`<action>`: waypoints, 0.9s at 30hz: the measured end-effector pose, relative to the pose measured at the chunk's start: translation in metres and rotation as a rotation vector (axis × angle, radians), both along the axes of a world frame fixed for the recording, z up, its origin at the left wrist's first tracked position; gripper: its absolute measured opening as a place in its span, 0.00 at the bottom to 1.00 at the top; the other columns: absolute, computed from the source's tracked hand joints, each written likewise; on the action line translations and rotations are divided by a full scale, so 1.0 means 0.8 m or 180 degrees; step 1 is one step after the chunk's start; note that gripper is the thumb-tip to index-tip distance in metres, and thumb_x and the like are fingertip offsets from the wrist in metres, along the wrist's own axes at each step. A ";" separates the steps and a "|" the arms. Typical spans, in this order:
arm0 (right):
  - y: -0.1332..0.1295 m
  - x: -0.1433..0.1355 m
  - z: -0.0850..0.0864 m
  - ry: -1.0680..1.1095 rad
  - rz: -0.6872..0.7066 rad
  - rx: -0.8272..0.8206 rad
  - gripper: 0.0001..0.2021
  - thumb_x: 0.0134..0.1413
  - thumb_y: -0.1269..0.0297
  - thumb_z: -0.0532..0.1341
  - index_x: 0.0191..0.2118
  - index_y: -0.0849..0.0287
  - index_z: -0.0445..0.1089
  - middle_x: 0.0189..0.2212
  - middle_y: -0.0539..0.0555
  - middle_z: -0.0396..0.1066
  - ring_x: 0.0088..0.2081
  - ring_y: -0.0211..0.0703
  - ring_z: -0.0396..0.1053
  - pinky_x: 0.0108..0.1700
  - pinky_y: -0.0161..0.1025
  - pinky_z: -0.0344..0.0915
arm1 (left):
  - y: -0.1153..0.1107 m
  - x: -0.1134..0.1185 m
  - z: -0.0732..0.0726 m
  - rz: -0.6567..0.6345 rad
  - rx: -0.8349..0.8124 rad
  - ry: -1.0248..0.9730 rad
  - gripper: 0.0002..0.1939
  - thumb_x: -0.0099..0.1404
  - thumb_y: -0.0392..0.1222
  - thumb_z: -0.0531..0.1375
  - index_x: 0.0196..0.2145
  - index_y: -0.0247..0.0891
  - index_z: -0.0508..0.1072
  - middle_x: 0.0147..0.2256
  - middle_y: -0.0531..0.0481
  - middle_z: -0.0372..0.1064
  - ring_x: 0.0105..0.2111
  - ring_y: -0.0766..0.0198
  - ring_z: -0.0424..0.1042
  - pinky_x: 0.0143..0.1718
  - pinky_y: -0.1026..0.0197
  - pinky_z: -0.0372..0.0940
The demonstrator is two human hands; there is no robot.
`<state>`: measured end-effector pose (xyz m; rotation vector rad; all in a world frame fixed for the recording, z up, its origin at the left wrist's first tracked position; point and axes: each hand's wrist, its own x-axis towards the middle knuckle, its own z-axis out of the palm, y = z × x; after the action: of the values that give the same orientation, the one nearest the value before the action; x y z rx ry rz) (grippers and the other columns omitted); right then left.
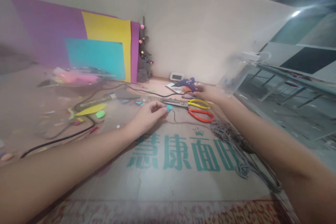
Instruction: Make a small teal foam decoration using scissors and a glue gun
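Observation:
My left hand is closed in a pinch on a small blue piece, with a grey cord running from beside it. At the back of the table, my right hand has its fingers closed at the handle of a blue hot glue gun, whose nozzle points left. Between the hands lies a pair of scissors, one handle loop yellow and the other red, blades toward my left hand. My fingers hide part of the blue piece.
Purple, yellow and blue sheets lean against the wall. A decorated dark strand stands beside them. A white digital device sits behind the glue gun. Tangled grey cord lies at right; a black cable, scraps and a pink bag lie left.

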<state>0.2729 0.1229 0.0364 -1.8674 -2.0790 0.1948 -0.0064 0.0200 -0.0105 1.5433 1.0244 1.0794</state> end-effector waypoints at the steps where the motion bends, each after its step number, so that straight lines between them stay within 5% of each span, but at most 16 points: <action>1: 0.001 0.002 -0.002 -0.0024 0.0013 -0.0028 0.16 0.52 0.66 0.66 0.48 0.58 0.76 0.43 0.55 0.79 0.42 0.47 0.75 0.45 0.37 0.68 | 0.000 0.000 0.000 0.0021 -0.0007 0.0015 0.14 0.58 0.50 0.62 0.28 0.36 0.69 0.27 0.52 0.71 0.28 0.65 0.69 0.34 0.62 0.62; 14: 0.044 0.013 -0.036 -0.0171 0.0037 0.0164 0.22 0.49 0.70 0.66 0.52 0.60 0.72 0.45 0.59 0.78 0.42 0.47 0.75 0.44 0.36 0.67 | -0.001 0.002 0.003 -0.0002 -0.0080 -0.0116 0.13 0.56 0.49 0.62 0.28 0.36 0.68 0.25 0.54 0.69 0.27 0.66 0.67 0.33 0.63 0.61; 27: 0.019 0.019 -0.022 -0.0592 -0.0028 0.0071 0.17 0.52 0.68 0.62 0.50 0.59 0.75 0.42 0.58 0.78 0.41 0.50 0.75 0.42 0.38 0.66 | 0.000 0.001 -0.001 -0.0017 0.0016 -0.0072 0.12 0.60 0.47 0.61 0.27 0.36 0.68 0.24 0.54 0.69 0.26 0.67 0.67 0.32 0.63 0.61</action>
<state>0.2881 0.1382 0.0188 -1.9468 -2.1825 -0.0049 -0.0053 0.0204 -0.0110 1.5338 1.0024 1.0942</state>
